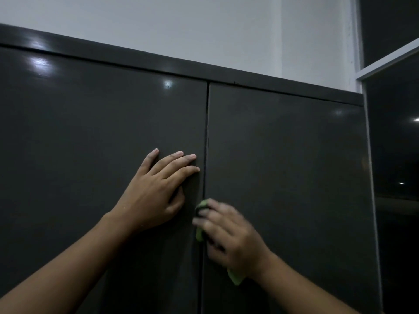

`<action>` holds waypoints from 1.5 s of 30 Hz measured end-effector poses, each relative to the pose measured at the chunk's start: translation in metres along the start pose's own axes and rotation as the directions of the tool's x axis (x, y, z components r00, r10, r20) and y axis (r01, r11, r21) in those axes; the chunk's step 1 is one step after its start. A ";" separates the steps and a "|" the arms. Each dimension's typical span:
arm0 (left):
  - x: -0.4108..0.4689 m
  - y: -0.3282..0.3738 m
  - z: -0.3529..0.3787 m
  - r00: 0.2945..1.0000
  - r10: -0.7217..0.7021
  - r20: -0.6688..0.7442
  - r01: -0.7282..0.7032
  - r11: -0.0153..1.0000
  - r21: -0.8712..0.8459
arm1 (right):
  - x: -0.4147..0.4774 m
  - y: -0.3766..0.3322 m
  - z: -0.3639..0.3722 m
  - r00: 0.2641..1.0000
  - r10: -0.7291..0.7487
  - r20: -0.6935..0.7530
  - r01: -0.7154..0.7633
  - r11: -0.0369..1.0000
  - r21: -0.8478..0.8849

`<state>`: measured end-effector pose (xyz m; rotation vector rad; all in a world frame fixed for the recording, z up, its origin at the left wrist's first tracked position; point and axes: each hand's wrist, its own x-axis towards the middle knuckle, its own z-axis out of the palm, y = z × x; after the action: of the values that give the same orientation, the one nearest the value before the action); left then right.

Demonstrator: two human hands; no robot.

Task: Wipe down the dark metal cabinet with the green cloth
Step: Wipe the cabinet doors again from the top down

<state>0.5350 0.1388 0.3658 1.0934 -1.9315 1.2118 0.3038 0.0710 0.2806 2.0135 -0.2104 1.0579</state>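
Note:
The dark metal cabinet (288, 155) fills most of the view, with two closed doors meeting at a vertical seam near the middle. My left hand (156, 191) lies flat on the left door, fingers spread, just left of the seam. My right hand (229, 234) presses the green cloth (199, 234) against the right door's inner edge beside the seam, slightly blurred. The cloth is mostly hidden under the hand; green bits show at the fingertips and below the wrist.
A pale wall (181, 26) rises above the cabinet's top edge. At the right stands a dark window (396, 143) with a light frame, close against the cabinet's side.

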 end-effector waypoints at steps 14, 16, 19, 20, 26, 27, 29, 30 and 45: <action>0.084 0.048 0.019 0.998 0.064 0.027 -0.068 0.981 0.182 | -0.024 0.174 -0.077 0.683 0.535 -0.497 -0.580 0.811 0.076; 0.102 0.050 0.019 0.998 0.069 0.013 -0.070 0.981 0.183 | -0.001 0.207 -0.097 0.566 0.625 -0.537 -0.684 0.720 0.116; 0.123 0.054 0.022 0.999 0.053 -0.011 -0.050 0.983 0.175 | 0.032 0.243 -0.118 0.474 0.672 -0.569 -0.743 0.652 0.151; 0.128 0.056 0.025 0.999 0.043 -0.030 -0.037 0.984 0.177 | 0.044 0.252 -0.122 0.471 0.672 -0.572 -0.742 0.652 0.155; 0.140 0.074 0.039 0.992 0.013 -0.126 0.018 0.970 0.243 | 0.092 0.262 -0.124 0.699 0.515 -0.495 -0.572 0.819 0.044; 0.141 0.075 0.041 0.991 0.012 -0.135 0.024 0.966 0.258 | 0.098 0.257 -0.121 0.772 0.452 -0.448 -0.496 0.868 0.022; 0.141 0.075 0.041 0.989 0.003 -0.145 0.037 0.961 0.275 | 0.112 0.242 -0.112 0.904 0.279 -0.324 -0.300 0.954 -0.015; 0.142 0.075 0.041 0.990 0.002 -0.142 0.038 0.960 0.278 | 0.118 0.235 -0.107 0.945 0.194 -0.262 -0.207 0.978 -0.024; 0.069 0.027 0.005 0.988 -0.135 -0.074 0.144 0.981 0.131 | 0.160 0.185 -0.078 0.917 0.246 -0.315 -0.224 0.969 0.103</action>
<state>0.4778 0.1187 0.4090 1.2227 -1.7146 1.2994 0.2679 0.0444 0.5328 1.8665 -0.2494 1.5510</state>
